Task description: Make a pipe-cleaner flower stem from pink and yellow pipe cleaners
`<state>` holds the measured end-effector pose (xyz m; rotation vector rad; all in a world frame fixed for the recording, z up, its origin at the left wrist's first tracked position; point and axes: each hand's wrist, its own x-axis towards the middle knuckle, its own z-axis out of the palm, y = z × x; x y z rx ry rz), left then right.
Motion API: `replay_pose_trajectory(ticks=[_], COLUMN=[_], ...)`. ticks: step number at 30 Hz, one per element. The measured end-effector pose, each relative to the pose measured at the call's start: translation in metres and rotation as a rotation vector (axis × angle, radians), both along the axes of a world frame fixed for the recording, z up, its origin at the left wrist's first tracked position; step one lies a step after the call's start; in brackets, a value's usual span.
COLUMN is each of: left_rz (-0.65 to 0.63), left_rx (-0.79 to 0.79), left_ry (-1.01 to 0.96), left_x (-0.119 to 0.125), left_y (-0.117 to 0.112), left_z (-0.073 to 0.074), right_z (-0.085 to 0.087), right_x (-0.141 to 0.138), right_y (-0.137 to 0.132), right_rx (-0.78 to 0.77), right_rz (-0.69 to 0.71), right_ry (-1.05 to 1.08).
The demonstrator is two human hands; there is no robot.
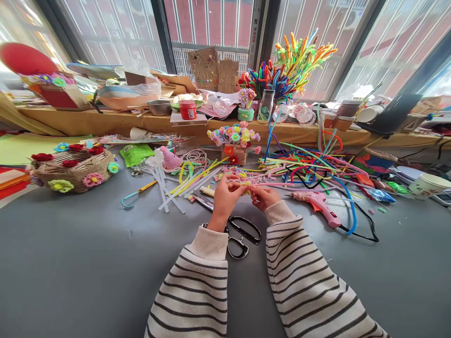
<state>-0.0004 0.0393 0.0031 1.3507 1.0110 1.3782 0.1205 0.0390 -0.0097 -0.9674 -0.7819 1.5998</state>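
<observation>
Bright daylight enters through the barred windows [116, 28], washing the outer panes [405, 37] toward white. The gray tabletop [88, 253] carries a soft sheen. Wide-angle distortion fans the window frames [165, 33] outward; the striped sleeves [199, 286] are sharply resolved.

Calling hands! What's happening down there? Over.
Left hand and right hand together, fingertips on small yellow piece. Piece's shape unclear. Scissors partly hidden by that left hand, possibly in the way. Over.

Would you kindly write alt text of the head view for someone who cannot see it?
A left hand and right hand in striped sleeves pinch a small yellow piece over a grey table. Around them lie scissors, a pink glue gun and colourful pipe cleaners.
</observation>
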Motion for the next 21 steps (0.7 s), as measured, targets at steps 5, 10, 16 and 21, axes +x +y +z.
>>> replay_pose_trajectory(ticks=[5,10,16,21], left_rz=[-0.058,-0.079,-0.124,-0.089], left_rx=[-0.070,-0.172,-0.245,-0.173], left_ry=[-0.129,-0.186,-0.163,-0.122], left_x=[0.0012,0.0017,0.0007,0.0011], left_y=[-0.0001,-0.0015,-0.0004,0.0020], left_z=[0.0014,0.0031,0.0019,-0.0022], right_z=[0.0023,0.0002,-0.0068,-0.0020], right_x=[-0.0044,-0.0062,-0.0037,-0.0009], right_y=[-0.0029,-0.0009,0.0031,0.0033], right_rx=[-0.063,-0.078,-0.063,-0.063], right_rz=[0.009,-0.035,-0.141,-0.228], right_ry=[0.214,0.248,0.134,-0.024])
